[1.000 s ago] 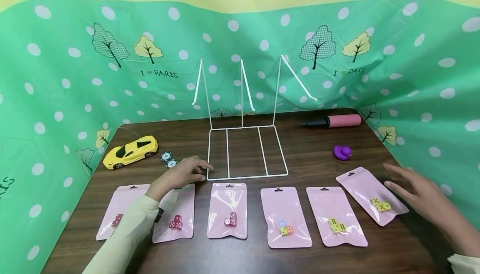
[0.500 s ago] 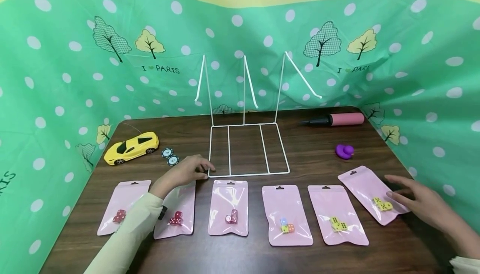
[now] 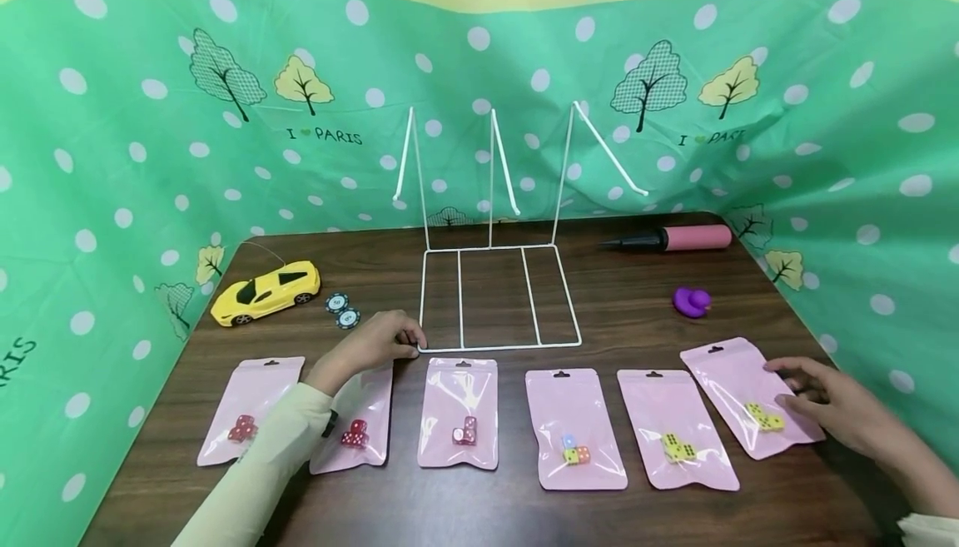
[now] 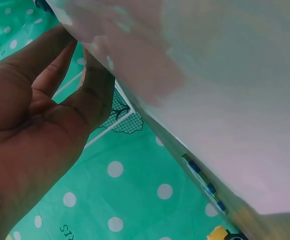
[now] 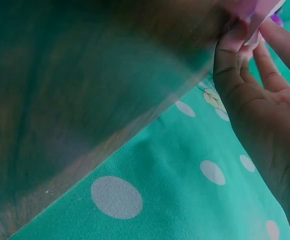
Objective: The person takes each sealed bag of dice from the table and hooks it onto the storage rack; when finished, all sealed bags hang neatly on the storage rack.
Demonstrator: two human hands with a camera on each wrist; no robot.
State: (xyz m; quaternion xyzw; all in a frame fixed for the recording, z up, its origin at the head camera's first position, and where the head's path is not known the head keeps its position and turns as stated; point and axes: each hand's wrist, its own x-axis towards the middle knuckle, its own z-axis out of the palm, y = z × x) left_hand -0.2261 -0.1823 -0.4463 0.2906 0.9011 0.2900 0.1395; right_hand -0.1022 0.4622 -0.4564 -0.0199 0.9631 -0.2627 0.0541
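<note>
In the head view my left hand [image 3: 370,343] pinches the front left corner of a white wire display rack [image 3: 498,349] with three upright hooks. My right hand [image 3: 842,401] grips the right edge of the rightmost pink zip pouch [image 3: 730,376], which has yellow dice [image 3: 764,418] showing in its window. In the right wrist view a bit of pink pouch [image 5: 257,22] is caught between thumb and fingers. A pouch with red dice [image 3: 355,435] lies partly under my left forearm, beside another red-dice pouch [image 3: 258,393].
Along the front lie a pouch with dark red dice [image 3: 457,389], one with mixed-colour dice [image 3: 569,405] and one with yellow dice [image 3: 659,401]. Behind are a yellow toy car [image 3: 265,293], poker chips [image 3: 342,310], a purple rubber duck [image 3: 691,302] and a pink hand pump [image 3: 697,237].
My right hand has closed from loosely spread fingers onto the rightmost pouch, which has shifted slightly right. My left fingers have curled in at the rack's corner. The view has shifted a little.
</note>
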